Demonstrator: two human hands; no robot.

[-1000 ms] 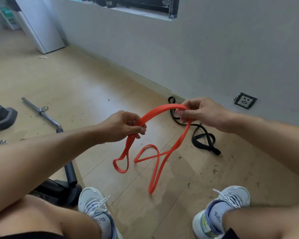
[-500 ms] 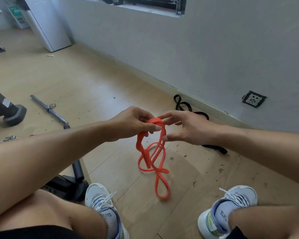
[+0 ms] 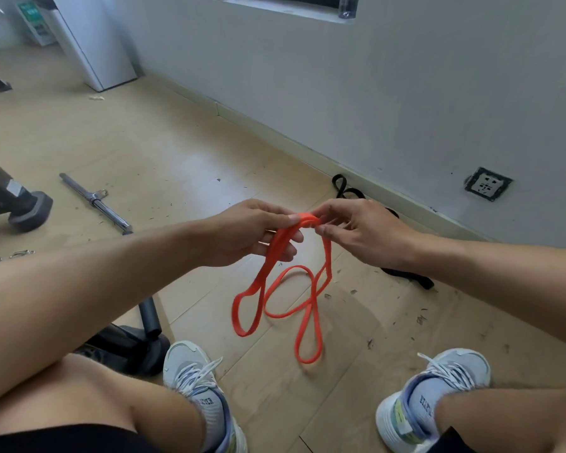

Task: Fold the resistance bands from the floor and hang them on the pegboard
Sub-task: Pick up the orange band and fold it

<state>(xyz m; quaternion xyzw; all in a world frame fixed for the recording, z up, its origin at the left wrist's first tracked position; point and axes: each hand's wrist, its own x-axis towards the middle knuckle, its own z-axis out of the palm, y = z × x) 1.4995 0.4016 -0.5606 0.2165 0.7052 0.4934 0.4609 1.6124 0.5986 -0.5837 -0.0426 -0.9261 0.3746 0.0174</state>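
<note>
An orange resistance band (image 3: pixel 303 308) hangs in several loops between my two hands, its lower loops close to the wooden floor. My left hand (image 3: pixel 252 233) grips the gathered top of the band with curled fingers. My right hand (image 3: pixel 363 235) pinches the same top fold between thumb and fingertips, right beside the left. A black resistance band (image 3: pixel 406 276) lies on the floor by the wall, partly hidden behind my right hand. No pegboard is in view.
A grey wall (image 3: pixel 340 93) with a socket (image 3: pixel 487 184) runs along the right. A metal bar (image 3: pixel 95 201) and black equipment bases (image 3: pixel 30 210) lie on the left, and another black base (image 3: pixel 134 348) sits by my left shoe. A white cabinet (image 3: pixel 92 40) stands far back.
A second ago my hands held the band spread apart. They came together at the top, the right hand opening for a moment, and now both hold the fold while the loops hang wider.
</note>
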